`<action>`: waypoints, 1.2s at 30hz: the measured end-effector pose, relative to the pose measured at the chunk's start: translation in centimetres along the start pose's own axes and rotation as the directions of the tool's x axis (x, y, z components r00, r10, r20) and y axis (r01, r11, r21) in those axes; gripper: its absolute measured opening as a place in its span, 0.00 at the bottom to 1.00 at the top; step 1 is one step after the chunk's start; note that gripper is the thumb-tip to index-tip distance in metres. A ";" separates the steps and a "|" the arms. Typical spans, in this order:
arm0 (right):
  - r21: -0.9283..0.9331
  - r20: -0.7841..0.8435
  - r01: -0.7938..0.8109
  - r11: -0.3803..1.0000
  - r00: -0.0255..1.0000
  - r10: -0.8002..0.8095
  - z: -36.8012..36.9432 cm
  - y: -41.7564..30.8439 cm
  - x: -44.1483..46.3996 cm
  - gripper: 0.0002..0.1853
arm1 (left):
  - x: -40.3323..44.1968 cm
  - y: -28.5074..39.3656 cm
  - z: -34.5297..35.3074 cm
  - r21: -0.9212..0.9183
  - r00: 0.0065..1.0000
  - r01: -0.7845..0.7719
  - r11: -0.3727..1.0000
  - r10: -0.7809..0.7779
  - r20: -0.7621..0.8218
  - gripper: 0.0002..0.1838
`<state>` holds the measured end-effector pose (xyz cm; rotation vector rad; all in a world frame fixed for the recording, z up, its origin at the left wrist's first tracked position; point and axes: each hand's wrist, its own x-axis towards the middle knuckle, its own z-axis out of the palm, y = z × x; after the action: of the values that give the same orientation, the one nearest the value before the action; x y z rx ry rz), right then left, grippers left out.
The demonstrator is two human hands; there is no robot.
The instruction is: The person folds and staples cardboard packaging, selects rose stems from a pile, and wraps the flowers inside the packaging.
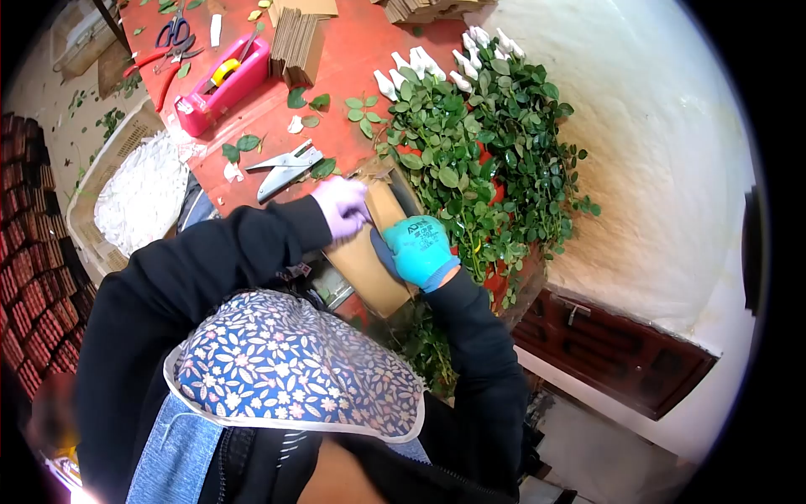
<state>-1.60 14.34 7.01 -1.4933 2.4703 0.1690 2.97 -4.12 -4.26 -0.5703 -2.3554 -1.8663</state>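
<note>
1. The left hand (pixel 342 207), in a thin lilac glove, is at the upper left side of the folded brown cardboard (pixel 378 267). Its fingers are bent and close together, touching the cardboard; I cannot tell if they pinch the edge.
2. The right hand (pixel 418 252), in a teal glove with a dark palm side, lies against the right side of this cardboard. Its fingers are bent, but the tips are hidden, so I cannot tell how firmly they close.
3. The cardboard is in front of the person, at the near edge of the red table (pixel 336 109), and it lies slanting between the two hands.
4. Just above the left hand, a metal stapler (pixel 288 168) lies on the table, with loose green leaves (pixel 248 143) near it.
5. Farther to the upper left are a pink tape dispenser (pixel 206 105) with a yellow roll (pixel 224 72), red-handled pliers (pixel 172 57) and scissors (pixel 175 32) with dark blue handles.
6. Beside the dispenser stands a stack of folded cardboard (pixel 295 49).
7. To the right of the hands lie leafy flower stems (pixel 504 143), with white covers (pixel 420 63) at their upper ends.
8. At the left, a beige basket (pixel 84 197) holds a white heap (pixel 143 193).
</note>
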 end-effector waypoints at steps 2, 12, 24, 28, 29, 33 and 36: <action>0.017 0.065 -0.001 1.000 0.998 0.000 0.0 -0.3 0.5 0.22 | -0.4 0.0 -0.6 -0.057 0.965 -0.031 0.998 0.015 -0.262 0.04; -0.091 0.264 0.022 0.996 0.965 0.003 0.0 -1.1 1.5 0.22 | 2.2 2.8 -4.8 0.189 0.704 0.642 0.743 -0.669 0.238 0.34; 0.047 0.022 -0.364 0.930 0.931 0.363 -2.4 -6.0 -2.0 0.47 | 1.4 -0.8 -2.3 0.122 0.896 0.392 0.912 -0.408 0.173 0.20; 0.156 -0.124 -0.481 0.862 0.857 0.501 4.5 -9.8 -2.2 0.51 | 1.1 -4.7 -0.7 0.041 0.872 0.454 0.890 -0.454 0.185 0.20; 0.178 -0.142 -0.488 0.854 0.846 0.513 4.4 -10.1 -2.0 0.51 | 0.9 -5.4 -0.7 -0.024 0.869 0.474 0.880 -0.463 0.175 0.22; 0.218 -0.100 -0.558 0.800 0.803 0.587 4.6 -10.4 -1.6 0.48 | 1.4 -3.4 -1.6 -0.100 0.834 0.539 0.836 -0.513 0.201 0.24; 0.094 -0.112 -0.574 0.813 0.805 0.582 5.9 -10.4 -1.8 0.43 | 1.2 -2.1 -4.1 0.069 0.910 0.408 0.910 -0.412 0.050 0.20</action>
<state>9.29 12.38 2.16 -0.6948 2.9441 0.1053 0.43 -8.16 -4.83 -0.1302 -2.7316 -1.9446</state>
